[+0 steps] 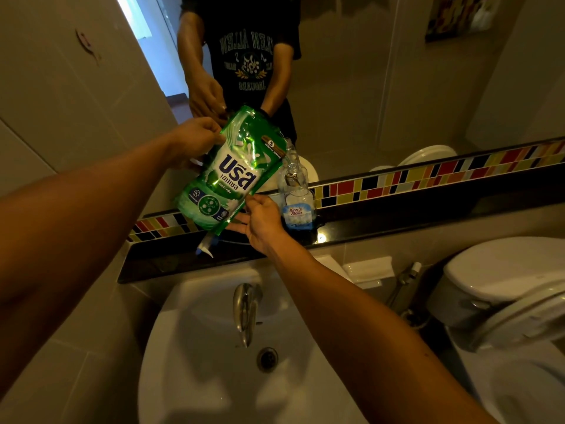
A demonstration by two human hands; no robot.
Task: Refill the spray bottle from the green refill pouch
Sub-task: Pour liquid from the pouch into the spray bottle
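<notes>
Two hands on green refill pouch (227, 172): I see left hand (195, 139) gripping upper edge, right hand (263, 223) pinching lower corner. Pouch tilted above black ledge (397, 220), touching neck of clear spray bottle (296, 194) standing there. Trigger head (205, 244) lies on ledge. White sink (195, 362) below, mirror (367, 87) behind, toilet (504, 280) at right.

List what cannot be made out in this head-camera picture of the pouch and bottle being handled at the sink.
- Head view: whether the green refill pouch is cut open; its tilted top corner hides the spout.
- Head view: the spray bottle mouth, covered by the pouch; liquid flow is too dim to see.
- Head view: the spray trigger head on the ledge, partly behind the pouch.
- Head view: the left hand fingertips, behind the pouch edge.
</notes>
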